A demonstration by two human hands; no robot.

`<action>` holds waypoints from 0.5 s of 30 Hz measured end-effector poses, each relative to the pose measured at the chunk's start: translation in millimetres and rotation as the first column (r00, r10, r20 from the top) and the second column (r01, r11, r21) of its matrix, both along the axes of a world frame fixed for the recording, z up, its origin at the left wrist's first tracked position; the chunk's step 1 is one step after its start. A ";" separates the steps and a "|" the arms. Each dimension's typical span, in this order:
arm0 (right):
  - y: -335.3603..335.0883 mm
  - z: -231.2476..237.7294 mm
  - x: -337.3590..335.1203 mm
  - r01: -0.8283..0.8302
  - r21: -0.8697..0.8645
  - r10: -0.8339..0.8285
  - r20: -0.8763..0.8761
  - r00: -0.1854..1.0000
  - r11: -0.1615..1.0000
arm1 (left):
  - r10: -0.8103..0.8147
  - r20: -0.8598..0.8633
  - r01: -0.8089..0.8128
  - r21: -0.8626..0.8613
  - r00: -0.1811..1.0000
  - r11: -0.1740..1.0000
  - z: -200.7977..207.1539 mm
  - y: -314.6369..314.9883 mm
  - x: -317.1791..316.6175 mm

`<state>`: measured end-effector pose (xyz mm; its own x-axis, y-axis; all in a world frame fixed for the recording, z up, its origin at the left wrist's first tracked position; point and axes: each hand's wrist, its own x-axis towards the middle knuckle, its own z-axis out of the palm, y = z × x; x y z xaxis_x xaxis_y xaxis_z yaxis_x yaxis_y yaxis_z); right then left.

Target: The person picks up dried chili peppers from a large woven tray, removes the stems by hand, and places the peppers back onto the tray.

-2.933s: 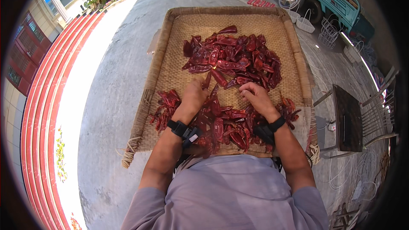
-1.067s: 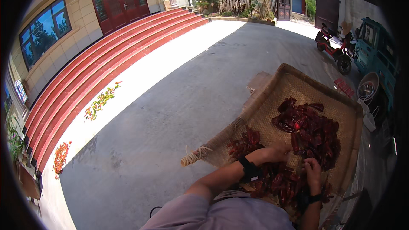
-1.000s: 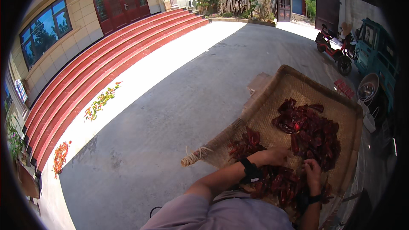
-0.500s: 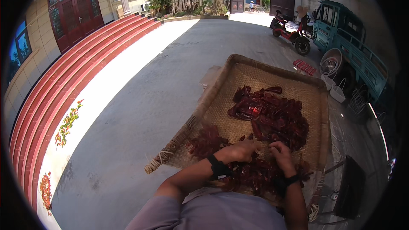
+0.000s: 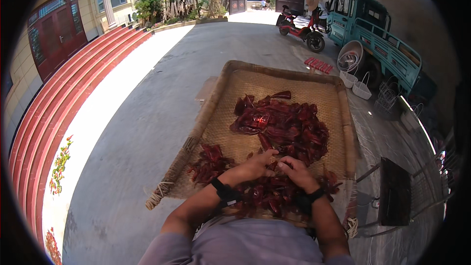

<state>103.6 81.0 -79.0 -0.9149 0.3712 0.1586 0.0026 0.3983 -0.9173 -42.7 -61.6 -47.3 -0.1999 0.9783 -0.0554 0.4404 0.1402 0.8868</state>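
Dark red dried chili peppers (image 5: 294, 125) lie in a large pile on a woven bamboo tray (image 5: 338, 103). A smaller heap of chili peppers (image 5: 210, 163) sits at the tray's left, and another heap (image 5: 270, 197) lies close to my body. Between the large pile and the near heap, my left hand (image 5: 256, 167) has its fingers bent together. Close beside it, my right hand (image 5: 296, 172) is pinched, thumb against fingers. Whatever is between the fingertips of either hand is too small to make out. Both wrists wear black bands.
A dark chair (image 5: 395, 191) stands right of the tray. Beyond it are white baskets (image 5: 362, 88), a red-striped stool (image 5: 318, 65), a red scooter (image 5: 304, 30) and a teal three-wheeled truck (image 5: 373, 29). Red steps (image 5: 64, 86) rise at left, with more peppers (image 5: 60, 164) on the ground.
My view has turned to the right, so the tray and yard sit further left in the picture. Both hands stay close together over the peppers, their fingers slightly shifted.
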 end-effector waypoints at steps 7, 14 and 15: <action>0.8 -2.9 -1.4 -0.083 -0.156 0.091 0.046 0.995 0.984 | -0.157 -0.189 0.191 0.180 0.969 0.965 -33.8 8.4 -11.3; 1.2 12.5 -0.5 -0.181 -0.433 0.190 -0.023 0.981 0.883 | -0.196 0.034 0.194 0.048 0.980 0.980 -9.6 -2.0 -6.6; 0.8 13.8 0.0 -0.179 -0.432 0.188 -0.021 0.982 0.884 | -0.204 0.048 0.202 0.043 0.978 0.978 -8.5 -4.1 -6.9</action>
